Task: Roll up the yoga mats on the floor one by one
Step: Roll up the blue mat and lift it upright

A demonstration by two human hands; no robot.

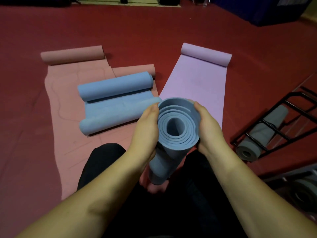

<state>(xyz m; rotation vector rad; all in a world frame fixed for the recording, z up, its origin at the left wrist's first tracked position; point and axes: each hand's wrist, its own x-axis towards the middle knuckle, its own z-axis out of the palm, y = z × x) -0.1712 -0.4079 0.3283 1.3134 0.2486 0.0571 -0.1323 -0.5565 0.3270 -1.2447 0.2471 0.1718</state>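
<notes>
Between our two hands stands a rolled blue mat (176,129), upright with its spiral end facing up at us and its lower end down on the pink mat (68,117) by our dark-trousered knees. Our left hand (146,127) presses against the left side of the roll near the top, fingers wrapped round behind it. Our right hand (206,126) cups the right side the same way, thumb lying along the rim. Both hands hold the roll firmly, neither spread wide.

Just beyond it, to the left, a second blue mat (116,102) lies across the pink mat, curled at both ends with a short flat stretch between the two curls. The pink mat under it is mostly flat, with its far end rolled up. A second pink roll (135,70) pokes out behind the far blue curl; we cannot tell whether it belongs to the same mat.

To the right, a lilac mat (195,83) runs away from us along the red floor (137,28), flat for most of its length and rolled at the far end.

At the right edge sits a black wire rack (281,124), tilted in our view. Inside it lies one rolled grey mat (260,133), its round end towards us. Nearer the corner, another grey roll (303,191) shows, blurred, beside a pale frame.
</notes>
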